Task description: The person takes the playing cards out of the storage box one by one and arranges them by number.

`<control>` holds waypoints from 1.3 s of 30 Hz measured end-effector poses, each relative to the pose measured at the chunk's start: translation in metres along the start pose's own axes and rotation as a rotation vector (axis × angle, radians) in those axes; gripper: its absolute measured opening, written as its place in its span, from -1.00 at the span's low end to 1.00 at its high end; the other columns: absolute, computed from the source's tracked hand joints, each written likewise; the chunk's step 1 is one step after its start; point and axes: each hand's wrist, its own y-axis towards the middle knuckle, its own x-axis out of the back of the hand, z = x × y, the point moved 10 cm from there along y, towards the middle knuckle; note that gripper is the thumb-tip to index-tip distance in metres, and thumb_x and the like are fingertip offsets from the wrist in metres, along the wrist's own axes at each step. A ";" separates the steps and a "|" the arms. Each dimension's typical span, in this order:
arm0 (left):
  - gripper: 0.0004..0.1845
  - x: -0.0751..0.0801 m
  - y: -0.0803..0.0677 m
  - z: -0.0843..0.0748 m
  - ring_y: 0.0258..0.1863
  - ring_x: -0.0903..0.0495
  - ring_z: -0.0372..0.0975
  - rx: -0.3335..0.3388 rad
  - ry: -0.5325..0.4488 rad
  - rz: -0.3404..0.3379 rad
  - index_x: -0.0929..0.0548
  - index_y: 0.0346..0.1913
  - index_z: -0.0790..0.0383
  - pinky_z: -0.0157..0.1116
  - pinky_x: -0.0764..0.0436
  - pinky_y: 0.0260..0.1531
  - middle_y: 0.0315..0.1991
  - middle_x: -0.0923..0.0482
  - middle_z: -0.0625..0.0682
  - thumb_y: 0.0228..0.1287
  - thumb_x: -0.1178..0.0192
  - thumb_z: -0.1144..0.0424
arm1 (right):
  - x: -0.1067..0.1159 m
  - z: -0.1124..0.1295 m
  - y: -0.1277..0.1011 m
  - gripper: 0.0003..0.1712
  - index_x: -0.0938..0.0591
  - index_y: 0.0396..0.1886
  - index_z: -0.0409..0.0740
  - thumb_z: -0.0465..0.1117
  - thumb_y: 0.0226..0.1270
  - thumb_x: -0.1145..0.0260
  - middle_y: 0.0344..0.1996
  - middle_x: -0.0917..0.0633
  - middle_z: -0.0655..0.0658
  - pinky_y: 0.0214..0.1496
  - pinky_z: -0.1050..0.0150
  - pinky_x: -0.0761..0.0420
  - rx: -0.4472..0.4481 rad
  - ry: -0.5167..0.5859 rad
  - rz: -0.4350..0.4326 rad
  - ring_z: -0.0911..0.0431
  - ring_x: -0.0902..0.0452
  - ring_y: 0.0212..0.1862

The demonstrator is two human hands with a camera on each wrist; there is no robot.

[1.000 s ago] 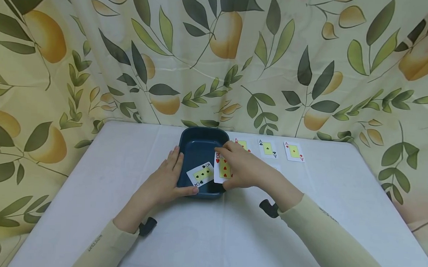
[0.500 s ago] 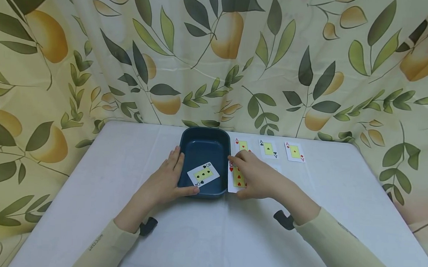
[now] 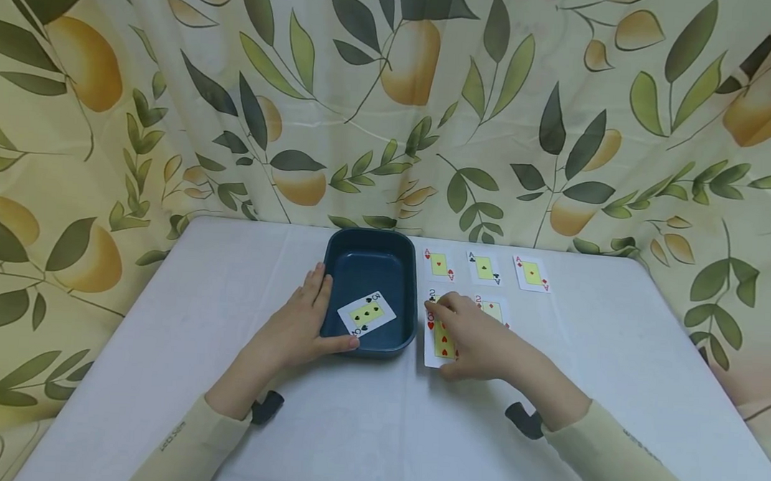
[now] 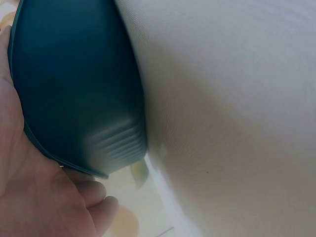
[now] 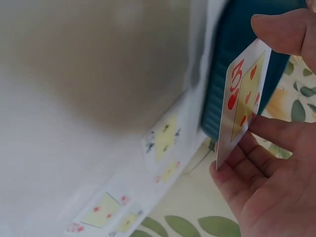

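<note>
The left hand [image 3: 301, 324] lies against the near left side of the dark blue rectangular plastic tray [image 3: 372, 248], fingers along its left wall and thumb curled round the near rim, gripping it; the left wrist view shows the palm pressed to the tray's outer wall [image 4: 74, 89]. The right hand [image 3: 478, 338] reaches forward just right of the tray, thumb and fingers pinching a three of hearts playing card [image 3: 439, 338], face up and low over the white tabletop [image 3: 364, 426]; the right wrist view shows the same card [image 5: 242, 98] tilted between thumb and fingertips.

A five of spades playing card [image 3: 366, 313] rests inside the tray at its near end. Three ace cards [image 3: 483, 267] lie in a row along the tabletop's far edge, two twos [image 3: 489, 307] just nearer.

A second ago the three of hearts was over the tray's right rim; since then the right hand has carried it rightward and nearer, below the left two. The left hand has not moved.
</note>
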 end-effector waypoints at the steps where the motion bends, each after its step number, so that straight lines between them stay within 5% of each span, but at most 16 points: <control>1: 0.33 0.000 0.000 0.000 0.60 0.24 0.04 0.001 0.000 0.000 0.04 0.57 0.36 0.08 -0.13 0.46 0.62 0.37 0.18 0.01 -0.23 -0.52 | -0.002 -0.001 -0.001 0.13 -0.39 0.46 -0.11 -0.05 -0.21 -0.67 0.17 -0.46 -0.15 -0.11 0.31 -0.63 -0.004 -0.001 0.004 0.08 -0.38 0.00; 20: 0.34 0.000 0.000 0.001 0.60 0.22 0.06 -0.004 0.000 -0.009 0.07 0.58 0.35 0.12 -0.19 0.43 0.63 0.38 0.17 0.01 -0.22 -0.54 | -0.037 -0.014 -0.008 0.16 -0.43 0.44 -0.08 0.03 -0.27 -0.69 0.11 -0.44 -0.08 -0.19 0.38 -0.56 -0.039 -0.027 0.047 0.12 -0.32 -0.03; 39: 0.33 0.001 0.000 0.000 0.60 0.21 0.07 -0.009 -0.002 -0.012 0.04 0.57 0.37 0.10 -0.15 0.45 0.62 0.35 0.19 0.02 -0.26 -0.50 | -0.041 -0.020 -0.010 0.18 -0.40 0.48 0.02 0.04 -0.28 -0.68 0.17 -0.42 -0.07 -0.21 0.41 -0.56 -0.045 -0.027 0.064 0.12 -0.30 0.01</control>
